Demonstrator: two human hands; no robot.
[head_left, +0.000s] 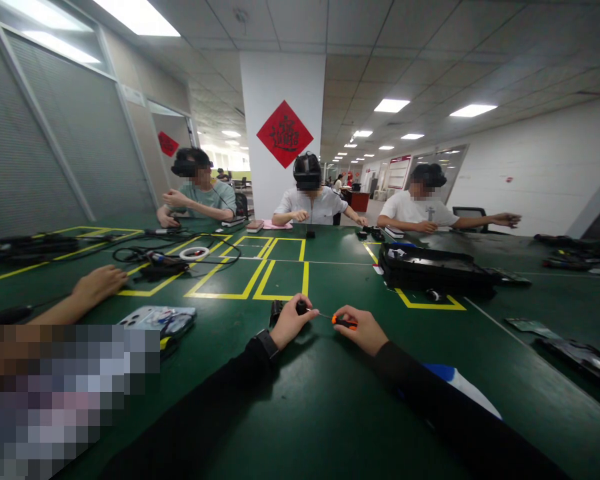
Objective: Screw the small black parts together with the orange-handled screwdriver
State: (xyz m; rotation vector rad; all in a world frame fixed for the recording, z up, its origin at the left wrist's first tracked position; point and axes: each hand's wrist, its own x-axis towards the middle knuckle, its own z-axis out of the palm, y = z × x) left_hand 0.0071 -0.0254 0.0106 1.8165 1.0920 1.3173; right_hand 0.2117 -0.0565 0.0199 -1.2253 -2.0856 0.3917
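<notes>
My right hand is closed around the orange and black handle of a screwdriver. Its thin shaft points left, reaching the fingertips of my left hand. Those left fingers are closed on a small black part, partly covered by them, so I cannot make out its kind. Just left of these fingers is another black piece; whether it joins the held part I cannot tell. Both hands are just above the green table.
At left, a person's hand rests near a clear bag of parts. Black cables and a white ring lie beyond. A long black case stands right. A blue and white item lies by my right forearm. Several people sit opposite.
</notes>
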